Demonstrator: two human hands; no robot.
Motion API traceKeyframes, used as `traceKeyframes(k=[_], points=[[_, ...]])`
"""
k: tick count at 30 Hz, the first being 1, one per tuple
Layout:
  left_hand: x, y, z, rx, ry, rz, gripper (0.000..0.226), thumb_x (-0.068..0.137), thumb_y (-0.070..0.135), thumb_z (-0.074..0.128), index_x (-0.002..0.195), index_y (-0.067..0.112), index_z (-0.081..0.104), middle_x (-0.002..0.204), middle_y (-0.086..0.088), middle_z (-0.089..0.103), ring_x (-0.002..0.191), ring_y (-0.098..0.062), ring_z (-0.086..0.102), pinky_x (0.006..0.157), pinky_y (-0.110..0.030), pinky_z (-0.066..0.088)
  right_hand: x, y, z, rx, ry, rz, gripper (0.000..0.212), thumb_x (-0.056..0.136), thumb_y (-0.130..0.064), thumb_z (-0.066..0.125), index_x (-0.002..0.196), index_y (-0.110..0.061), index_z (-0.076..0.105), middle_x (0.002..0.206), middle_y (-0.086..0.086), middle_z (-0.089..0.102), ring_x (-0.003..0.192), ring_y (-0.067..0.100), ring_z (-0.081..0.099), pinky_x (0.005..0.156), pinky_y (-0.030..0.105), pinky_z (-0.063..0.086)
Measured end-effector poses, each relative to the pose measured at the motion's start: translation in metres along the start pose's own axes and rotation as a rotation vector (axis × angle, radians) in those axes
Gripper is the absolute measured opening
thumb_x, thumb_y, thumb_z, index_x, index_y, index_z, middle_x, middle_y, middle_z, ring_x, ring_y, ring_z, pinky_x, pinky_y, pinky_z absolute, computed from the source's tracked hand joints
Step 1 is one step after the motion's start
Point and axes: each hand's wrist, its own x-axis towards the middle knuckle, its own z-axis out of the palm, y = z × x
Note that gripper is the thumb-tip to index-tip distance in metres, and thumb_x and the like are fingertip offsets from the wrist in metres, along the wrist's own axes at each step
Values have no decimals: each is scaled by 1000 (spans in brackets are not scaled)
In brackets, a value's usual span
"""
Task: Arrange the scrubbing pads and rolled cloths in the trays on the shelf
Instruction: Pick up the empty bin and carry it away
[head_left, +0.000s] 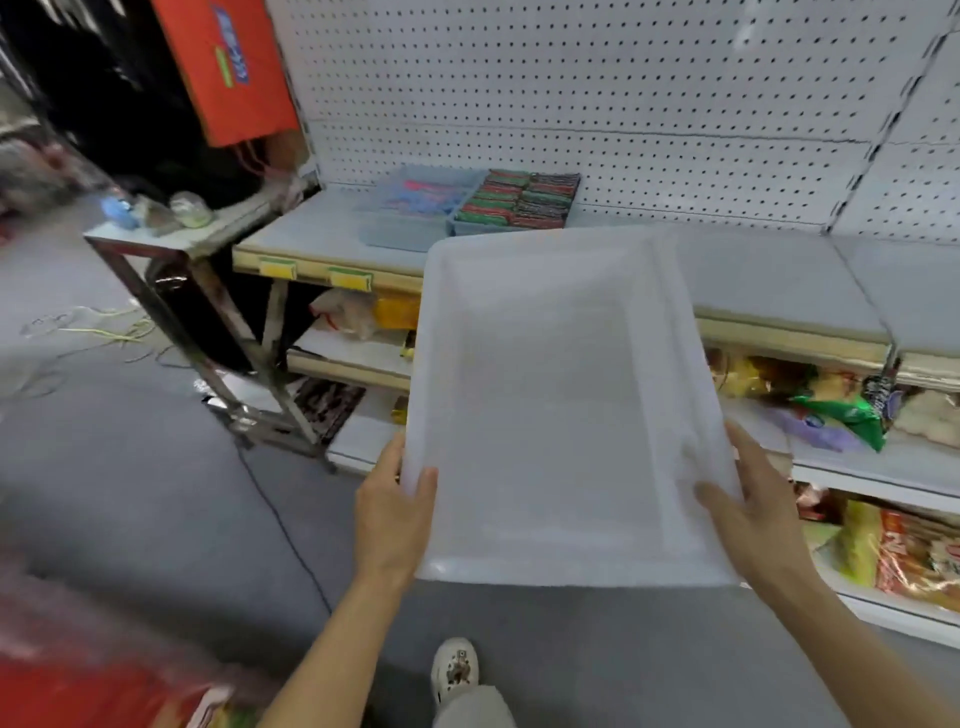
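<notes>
Holding a translucent white tray (561, 405) in front of the shelf (779, 270), we see its long axis running from us toward 12 o'clock, far end tipped up and hollow side facing us. Our left hand (395, 514) pinches the near corner at 7 o'clock, thumb over the rim, fingers behind. Our right hand (753, 509) clamps the edge at 4 o'clock, thumb inside, fingers along the wall. Both grips are closed on the tray. On the shelf at 11 o'clock sit a tray of scrubbing pads (519, 200) and, touching its left side, a clear tray of rolled cloths (421, 200), blurred.
</notes>
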Motion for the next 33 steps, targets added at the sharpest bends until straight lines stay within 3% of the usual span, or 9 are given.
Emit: traceKeyframes(k=[5,8,13,15,18,23,26,30,33], points=[[-12,-22,-52,43,196,-104,44,90,15,58,127,38,54,107,20,67,94,1,63,86,-36,56,20,-27,56,40,-197,-102,65,84,-10,59,142,-28,38,133,-8,50,115,17,50,93,34,38],[-17,-35,-77,45,297,-159,44,91,13,58,128,37,54,107,19,67,93,1,63,86,-29,54,39,-46,95,-2,-314,-161,70,77,-25,54,144,-29,35,140,-3,48,121,22,49,101,43,40],[-3,-63,-116,76,474,-251,39,90,10,58,120,36,57,99,29,63,89,14,59,76,-12,46,75,-87,176,12,-518,-276,67,86,-3,55,142,-34,35,132,-16,47,116,15,49,95,40,40],[9,-74,-128,59,544,-294,43,91,10,60,121,39,56,97,34,59,89,13,58,80,-17,46,91,-103,210,4,-577,-305,66,86,-4,53,142,-35,35,132,-15,48,114,13,48,93,37,39],[31,-91,-145,54,628,-362,44,90,11,61,125,38,55,105,24,63,92,-1,61,86,-29,50,113,-127,260,16,-669,-355,65,85,-5,53,139,-37,37,130,-17,50,114,13,50,97,41,42],[73,-112,-185,94,719,-447,46,90,12,60,133,27,54,116,11,63,99,-15,60,90,-32,48,143,-177,336,33,-794,-461,66,80,-5,53,135,-40,42,123,-17,55,109,9,53,85,30,41],[96,-121,-208,81,775,-482,45,90,11,60,133,24,55,118,9,64,100,-14,60,92,-32,48,154,-206,378,63,-836,-478,65,83,3,51,137,-33,43,121,-12,57,100,-1,55,77,11,41],[130,-132,-238,52,833,-502,43,91,8,58,132,23,56,114,8,65,94,-9,60,79,-14,45,172,-238,440,42,-894,-477,64,85,0,52,136,-37,42,121,-7,59,106,17,57,89,36,47],[159,-146,-262,30,882,-529,42,92,7,57,131,21,55,111,10,63,92,-7,58,64,-2,36,183,-266,489,39,-935,-503,61,84,1,52,132,-35,44,117,-6,59,103,19,57,88,37,47]])
